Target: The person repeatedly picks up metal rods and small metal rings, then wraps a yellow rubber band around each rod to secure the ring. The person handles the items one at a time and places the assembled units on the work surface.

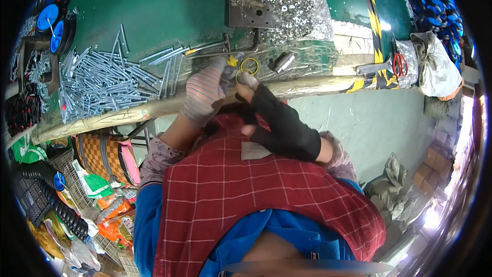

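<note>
My left hand (202, 92), in a pale striped glove, is closed at the front edge of the green workbench (148, 5). A bright yellow piece (232, 61) shows at its fingertips; the rest of what it grips is hidden. My right hand (284, 123), in a black fingerless glove, pinches a thin yellow ring (249, 60) at its fingertips, close beside the left hand. The ring looks looped or doubled. Just right of it, a short metal cylinder (284, 62) lies on the bench. Behind the hands is a bent dark metal rod (255, 41).
Long bolts (102, 84) lie heaped at left. Small metal nuts (287, 5) cover a plastic sheet at the back. Red-handled scissors (400, 65) and a white bag (438, 66) are at right, near blue-hubbed wheels (430, 0). A checkered bag (102, 156) stands below the bench.
</note>
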`<state>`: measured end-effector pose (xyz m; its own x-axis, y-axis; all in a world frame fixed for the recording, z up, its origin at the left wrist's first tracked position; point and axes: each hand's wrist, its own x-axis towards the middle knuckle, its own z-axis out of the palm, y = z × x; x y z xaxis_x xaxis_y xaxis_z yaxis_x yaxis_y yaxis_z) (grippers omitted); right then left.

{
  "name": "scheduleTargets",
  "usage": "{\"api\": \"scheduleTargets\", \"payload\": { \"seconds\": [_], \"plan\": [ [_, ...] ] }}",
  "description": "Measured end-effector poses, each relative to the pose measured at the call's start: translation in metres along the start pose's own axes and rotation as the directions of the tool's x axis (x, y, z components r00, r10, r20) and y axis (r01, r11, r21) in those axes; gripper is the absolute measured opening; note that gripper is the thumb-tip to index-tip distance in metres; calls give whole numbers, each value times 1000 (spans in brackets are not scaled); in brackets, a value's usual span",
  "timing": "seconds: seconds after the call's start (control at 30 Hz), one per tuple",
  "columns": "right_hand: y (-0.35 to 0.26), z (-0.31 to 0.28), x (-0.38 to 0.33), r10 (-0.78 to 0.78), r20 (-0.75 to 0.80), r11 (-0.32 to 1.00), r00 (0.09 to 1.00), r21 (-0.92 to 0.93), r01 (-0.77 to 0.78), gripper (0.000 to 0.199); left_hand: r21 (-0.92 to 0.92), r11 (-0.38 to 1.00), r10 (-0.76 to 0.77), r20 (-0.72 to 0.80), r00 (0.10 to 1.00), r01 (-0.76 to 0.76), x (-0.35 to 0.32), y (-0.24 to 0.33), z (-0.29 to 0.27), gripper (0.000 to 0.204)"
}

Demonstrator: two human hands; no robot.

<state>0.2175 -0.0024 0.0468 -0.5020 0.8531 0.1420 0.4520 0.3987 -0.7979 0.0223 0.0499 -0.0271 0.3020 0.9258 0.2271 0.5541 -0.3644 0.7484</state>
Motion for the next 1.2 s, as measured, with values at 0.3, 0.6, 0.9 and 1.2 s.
{"api": "scheduleTargets", "payload": {
  "seconds": [0.3, 0.6, 0.9, 1.2],
  "plan": [
    [42, -5, 16, 434, -117, 746, 893, 603, -284, 32, -719, 329, -244, 562, 790, 612, -6, 20, -7, 28],
    [55, 3, 34, 389, 14, 739, 921, 592, -321, 26, -734, 220, -351, 555, 754, 642, -9, 32, -2, 39],
    [63, 11, 28, 383, -76, 767, 921, 582, -271, 21, -786, 53, -444, 534, 720, 616, -10, 21, 20, 25],
    [63, 11, 30, 487, -26, 658, 873, 668, -347, 23, -789, 124, -480, 483, 732, 602, -8, 35, 14, 18]
  ]
}}
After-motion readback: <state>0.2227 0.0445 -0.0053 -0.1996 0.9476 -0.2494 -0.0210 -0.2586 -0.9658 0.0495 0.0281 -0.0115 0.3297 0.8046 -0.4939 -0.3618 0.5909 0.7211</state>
